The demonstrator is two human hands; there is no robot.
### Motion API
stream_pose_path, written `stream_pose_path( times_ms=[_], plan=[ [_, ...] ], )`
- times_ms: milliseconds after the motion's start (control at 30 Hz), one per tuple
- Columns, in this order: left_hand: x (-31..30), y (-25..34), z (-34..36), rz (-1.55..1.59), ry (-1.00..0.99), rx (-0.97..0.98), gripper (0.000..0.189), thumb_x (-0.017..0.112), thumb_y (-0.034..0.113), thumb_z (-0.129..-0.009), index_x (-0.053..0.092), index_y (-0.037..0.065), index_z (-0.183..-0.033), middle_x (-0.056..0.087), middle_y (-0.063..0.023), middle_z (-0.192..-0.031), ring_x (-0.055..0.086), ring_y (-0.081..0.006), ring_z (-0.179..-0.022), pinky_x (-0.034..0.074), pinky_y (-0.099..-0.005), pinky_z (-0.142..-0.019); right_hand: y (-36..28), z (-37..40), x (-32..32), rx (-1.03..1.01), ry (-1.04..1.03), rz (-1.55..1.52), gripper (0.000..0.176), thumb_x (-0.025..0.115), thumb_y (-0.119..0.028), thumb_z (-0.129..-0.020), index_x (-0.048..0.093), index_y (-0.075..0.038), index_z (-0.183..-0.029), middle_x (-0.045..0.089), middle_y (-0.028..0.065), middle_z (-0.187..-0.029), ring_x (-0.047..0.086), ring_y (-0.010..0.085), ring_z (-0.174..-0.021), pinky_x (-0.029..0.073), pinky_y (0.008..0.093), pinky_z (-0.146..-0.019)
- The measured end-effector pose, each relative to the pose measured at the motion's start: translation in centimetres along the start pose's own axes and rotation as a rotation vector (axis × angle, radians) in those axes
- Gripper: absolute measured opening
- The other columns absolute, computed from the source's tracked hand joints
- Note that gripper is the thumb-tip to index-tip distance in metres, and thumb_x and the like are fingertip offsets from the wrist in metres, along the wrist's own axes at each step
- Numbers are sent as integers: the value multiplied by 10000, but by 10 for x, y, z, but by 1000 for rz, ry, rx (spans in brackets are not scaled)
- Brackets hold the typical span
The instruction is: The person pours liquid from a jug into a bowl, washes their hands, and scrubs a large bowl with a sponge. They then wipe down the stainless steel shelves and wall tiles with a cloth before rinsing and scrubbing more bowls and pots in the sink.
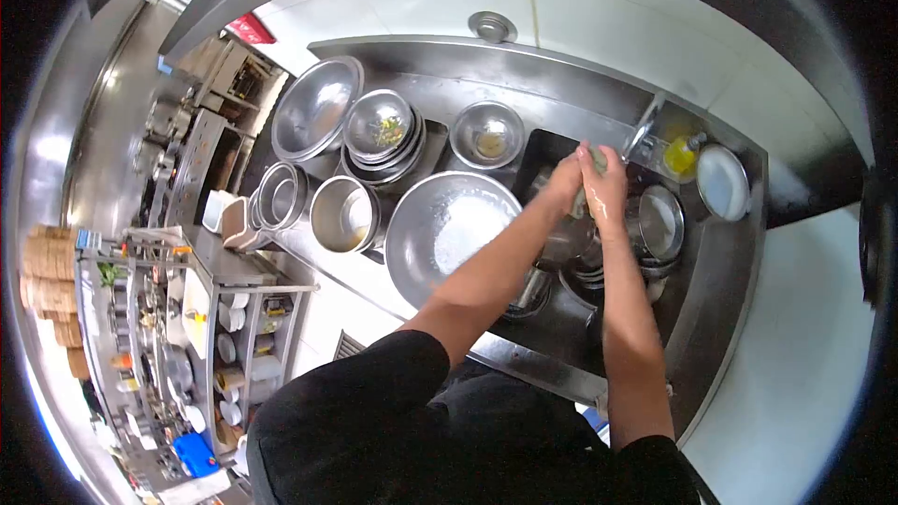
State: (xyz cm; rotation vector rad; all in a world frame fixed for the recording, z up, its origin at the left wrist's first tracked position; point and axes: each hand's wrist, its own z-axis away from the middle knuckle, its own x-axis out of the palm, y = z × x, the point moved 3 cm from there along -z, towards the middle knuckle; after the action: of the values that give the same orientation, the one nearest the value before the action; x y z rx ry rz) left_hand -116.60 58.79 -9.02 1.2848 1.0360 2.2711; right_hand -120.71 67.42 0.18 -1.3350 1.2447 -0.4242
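Note:
Over the sink (pixel 697 295), my left hand (pixel 563 181) and my right hand (pixel 608 189) are pressed together, fingers wrapped around a wet, pale grey-green cloth or pad (pixel 577 206). Most of it is hidden by the hands, so its exact kind does not show. Suds or water glisten on my right hand and wrist. Below the hands, metal pans and bowls are stacked in the sink. A metal strainer or pan (pixel 660 224) lies to the right of them. Left of the hands stands a large steel bowl (pixel 404 241) with white suds inside.
A faucet (pixel 640 138), a bottle of yellow liquid (pixel 681 159) and a bowl with whitish contents (pixel 722 185) line the right back. Stacked steel bowls (pixel 379 122), a small bowl (pixel 486 134) and a pot (pixel 341 215) occupy the left side. Shelving (pixel 210 295) stands farther left.

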Motion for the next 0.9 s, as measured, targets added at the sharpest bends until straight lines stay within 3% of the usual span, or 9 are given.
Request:
stream_pose_path(
  times_ms=[100, 200, 233, 267, 300, 433, 500, 600, 900],
  plan=[
    [28, 27, 46, -220, 176, -76, 482, 442, 455, -1038, 656, 57, -1207, 695, -104, -1126, 641, -206, -977, 506, -391, -859, -6, 3, 3, 127, 49, 135, 415, 647, -399, -905, 678, -21, -1075, 692, 276, -993, 660, 449, -968, 521, 482, -830],
    [7, -8, 15, -294, 201, 71, 481, 478, 451, -1019, 667, 29, -1151, 694, -111, -1032, 632, -208, -839, 515, -393, -723, 14, -6, 6, 190, 49, 227, 394, 596, -388, -936, 714, -17, -995, 691, 278, -929, 669, 450, -916, 522, 483, -815],
    [8, 1, 24, -415, 206, 58, 465, 483, 430, -1026, 671, 8, -1079, 688, -110, -951, 631, -210, -772, 516, -396, -679, 37, -9, 10, -65, 156, 113, 464, 554, -422, -960, 728, -2, -868, 678, 281, -839, 670, 461, -835, 514, 498, -765],
    [15, 7, 34, -461, 205, 48, 464, 485, 421, -1028, 671, -4, -1038, 675, -104, -890, 622, -212, -723, 512, -396, -645, 31, -15, 1, 309, 11, 231, 575, 510, -498, -979, 723, 7, -805, 682, 270, -844, 662, 446, -802, 494, 508, -760],
    [23, 15, 45, -507, 203, 39, 466, 486, 412, -1030, 671, -15, -997, 662, -99, -828, 614, -214, -673, 509, -397, -611, 48, -18, 3, 308, 51, 79, 647, 526, -545, -975, 697, 12, -694, 674, 240, -729, 651, 357, -689, 496, 457, -714],
    [23, 16, 50, -251, 202, -120, 392, 437, 376, -1036, 613, 77, -1219, 654, -74, -908, 648, -217, -713, 550, -360, -555, 86, -23, 31, 711, -87, -873, 331, 606, -393, -967, 685, -71, -962, 645, 40, -806, 586, 195, -699, 480, 363, -664],
    [18, 11, 35, 48, -64, -16, 385, 435, 334, -1036, 578, 62, -1268, 626, -79, -1155, 635, -230, -1014, 540, -428, -784, 66, -15, 41, 448, -72, -617, 285, 642, -315, -923, 675, -65, -1055, 663, 82, -935, 616, 231, -847, 495, 379, -782],
    [11, -3, 11, 126, -55, -153, 356, 404, 291, -1047, 564, 70, -1275, 623, -77, -1170, 634, -242, -1038, 531, -400, -845, 23, 19, 42, 146, 235, -514, 371, 748, -210, -835, 665, -74, -1171, 679, 134, -1131, 641, 300, -1079, 487, 403, -980],
    [-1, -24, 31, -84, -199, -125, 364, 383, 311, -1054, 553, 78, -1277, 619, -93, -1160, 642, -268, -1015, 539, -413, -822, -3, 25, -3, 235, 290, -223, 251, 668, -326, -909, 667, -94, -1007, 689, 183, -891, 667, 396, -885, 512, 492, -790]
  ],
)
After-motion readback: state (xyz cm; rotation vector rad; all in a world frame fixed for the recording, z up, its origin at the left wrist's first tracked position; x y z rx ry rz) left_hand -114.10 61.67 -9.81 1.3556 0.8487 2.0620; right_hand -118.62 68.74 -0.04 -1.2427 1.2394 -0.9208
